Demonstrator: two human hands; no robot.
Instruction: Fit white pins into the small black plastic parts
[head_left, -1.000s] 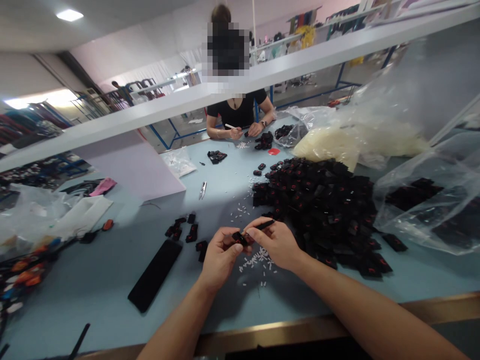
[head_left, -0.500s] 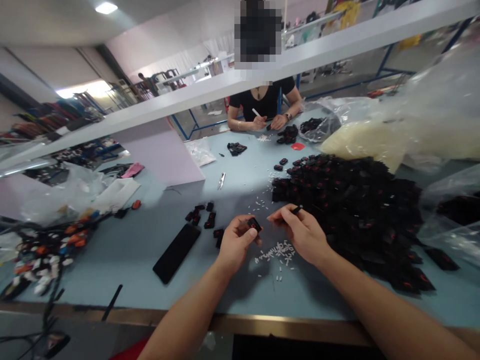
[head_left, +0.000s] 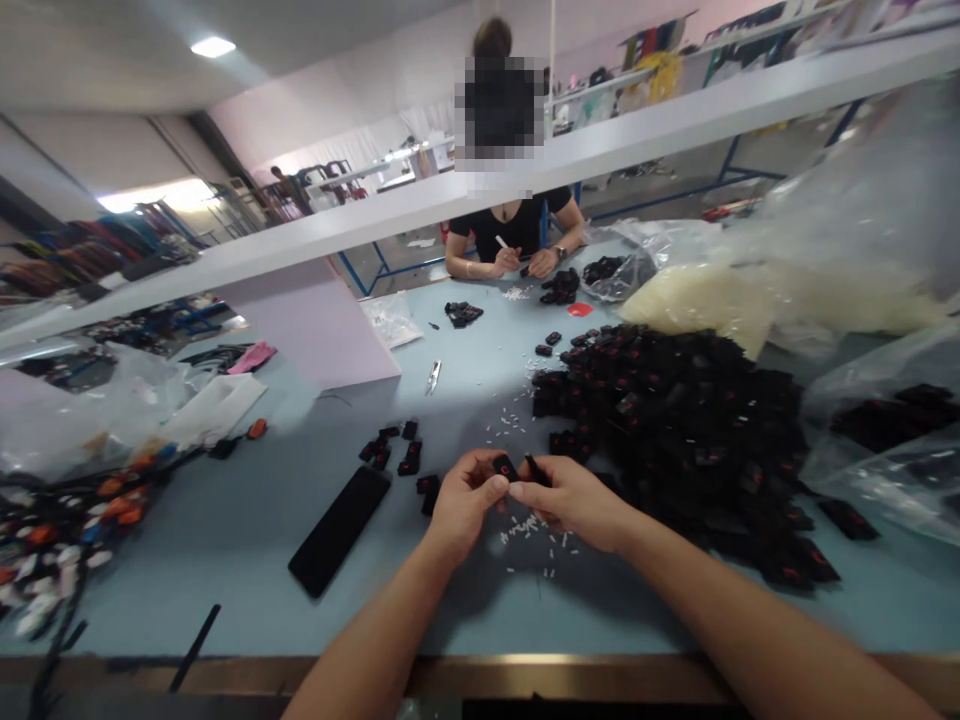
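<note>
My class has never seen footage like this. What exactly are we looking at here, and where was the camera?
This view comes from a camera worn on someone's head, looking forward and down, so the two bare arms are the wearer's own. The left hand pinches a small black piece with a red mark, and the right hand holds a thin black stick. Tiny white bits lie below them on a pale blue table, beside a large heap of black pieces. Another person sits across the table.
</note>
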